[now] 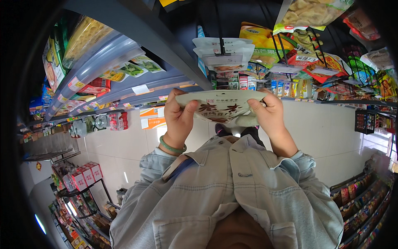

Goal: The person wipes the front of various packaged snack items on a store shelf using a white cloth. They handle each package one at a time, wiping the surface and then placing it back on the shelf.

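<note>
A pale snack pouch (220, 104) with dark printed writing and a hang hole at its upper edge is held level in front of my chest. My left hand (180, 116) pinches its left end, thumb on the printed face; a green bangle (172, 146) circles that wrist. At the other end, my right hand (269, 112) grips the pouch's right corner, thumb also on the front. Below the right thumb shows a pale greenish item (247, 119), too unclear to name. Just beyond the pouch, similar white pouches (225, 49) hang from a metal hook.
Hanging food bags, including a yellow pouch (262, 43) and dried fruit chips (311, 14), fill the rack ahead. A grey upright post (174, 40) divides it from shelves (102, 81) of packets at left. Bottle packs (99, 123) and orange-white boxes (153, 117) sit on the tiled floor.
</note>
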Action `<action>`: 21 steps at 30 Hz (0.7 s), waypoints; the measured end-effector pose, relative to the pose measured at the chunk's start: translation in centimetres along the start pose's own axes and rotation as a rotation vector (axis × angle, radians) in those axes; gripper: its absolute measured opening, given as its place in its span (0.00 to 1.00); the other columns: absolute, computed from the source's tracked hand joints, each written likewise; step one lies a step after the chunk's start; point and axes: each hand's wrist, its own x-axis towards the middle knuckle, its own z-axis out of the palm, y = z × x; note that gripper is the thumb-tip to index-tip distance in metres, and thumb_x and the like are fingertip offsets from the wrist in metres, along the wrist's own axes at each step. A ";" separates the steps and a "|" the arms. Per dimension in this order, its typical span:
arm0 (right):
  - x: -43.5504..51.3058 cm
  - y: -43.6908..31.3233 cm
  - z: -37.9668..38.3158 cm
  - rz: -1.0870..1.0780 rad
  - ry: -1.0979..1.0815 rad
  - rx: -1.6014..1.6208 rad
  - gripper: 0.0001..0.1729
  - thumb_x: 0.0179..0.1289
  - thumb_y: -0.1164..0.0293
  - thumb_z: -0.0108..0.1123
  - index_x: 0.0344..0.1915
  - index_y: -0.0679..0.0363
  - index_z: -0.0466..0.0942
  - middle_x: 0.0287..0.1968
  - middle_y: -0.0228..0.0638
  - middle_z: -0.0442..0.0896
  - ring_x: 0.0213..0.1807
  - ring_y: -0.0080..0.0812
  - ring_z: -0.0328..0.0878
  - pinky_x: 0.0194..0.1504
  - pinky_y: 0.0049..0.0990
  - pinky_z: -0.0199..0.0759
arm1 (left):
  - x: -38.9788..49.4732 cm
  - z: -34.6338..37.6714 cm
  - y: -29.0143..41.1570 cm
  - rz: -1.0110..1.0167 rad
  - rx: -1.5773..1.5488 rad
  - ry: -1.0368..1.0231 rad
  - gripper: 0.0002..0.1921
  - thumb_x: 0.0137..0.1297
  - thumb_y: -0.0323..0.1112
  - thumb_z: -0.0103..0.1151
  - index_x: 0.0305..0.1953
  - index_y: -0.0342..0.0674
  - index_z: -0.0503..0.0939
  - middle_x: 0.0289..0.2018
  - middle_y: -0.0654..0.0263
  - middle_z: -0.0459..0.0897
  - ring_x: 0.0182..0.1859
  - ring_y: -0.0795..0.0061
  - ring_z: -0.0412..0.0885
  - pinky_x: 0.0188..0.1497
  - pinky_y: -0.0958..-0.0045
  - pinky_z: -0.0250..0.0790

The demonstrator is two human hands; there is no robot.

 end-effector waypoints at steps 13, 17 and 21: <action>0.5 3.2 0.9 0.186 0.090 0.181 0.08 0.62 0.73 0.60 0.39 0.66 0.79 0.31 0.29 0.80 0.32 0.18 0.72 0.36 0.20 0.67 | -0.2 1.8 -2.1 -0.152 -0.043 0.075 0.09 0.66 0.33 0.55 0.36 0.31 0.79 0.34 0.63 0.77 0.33 0.74 0.73 0.37 0.77 0.64; 1.1 5.0 0.9 0.237 0.083 0.159 0.09 0.62 0.73 0.59 0.40 0.66 0.79 0.30 0.28 0.80 0.32 0.17 0.71 0.35 0.20 0.67 | -0.4 2.7 -3.8 -0.367 -0.154 0.107 0.12 0.68 0.36 0.53 0.37 0.31 0.79 0.33 0.64 0.77 0.34 0.77 0.72 0.38 0.78 0.64; 2.5 6.5 0.7 0.201 0.099 0.101 0.09 0.62 0.73 0.59 0.40 0.65 0.79 0.30 0.27 0.80 0.31 0.17 0.71 0.35 0.20 0.67 | 0.0 3.9 -6.1 -0.373 -0.228 0.175 0.13 0.69 0.37 0.52 0.37 0.31 0.79 0.33 0.67 0.77 0.35 0.81 0.71 0.39 0.78 0.63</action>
